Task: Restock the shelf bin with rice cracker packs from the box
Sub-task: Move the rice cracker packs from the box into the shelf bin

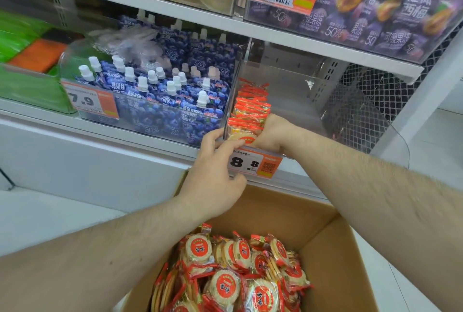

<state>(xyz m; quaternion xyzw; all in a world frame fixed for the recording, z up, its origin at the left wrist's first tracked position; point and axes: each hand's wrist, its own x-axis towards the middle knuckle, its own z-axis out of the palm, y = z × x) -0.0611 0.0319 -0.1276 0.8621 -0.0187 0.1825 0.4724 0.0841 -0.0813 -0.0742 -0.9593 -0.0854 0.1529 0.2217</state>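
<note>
A clear shelf bin (295, 101) on the middle shelf holds a row of red-and-yellow rice cracker packs (250, 108) standing along its left wall. My right hand (271, 133) is inside the bin against the right side of that row. Its fingers curl into the front packs and their tips are hidden. My left hand (215, 169) grips the bin's front left corner, with the thumb over the rim and the fingers curled over the front lip by the 8.8 price tag (253, 164). Below, an open cardboard box (333, 249) holds several loose packs (235, 279).
A neighbouring clear bin of blue spouted jelly pouches (160, 96) sits directly left. Green and orange packs (30, 53) lie further left. The shelf above (300, 36) carries purple plum jelly bags (375, 16). A mesh panel (375, 91) closes the right end.
</note>
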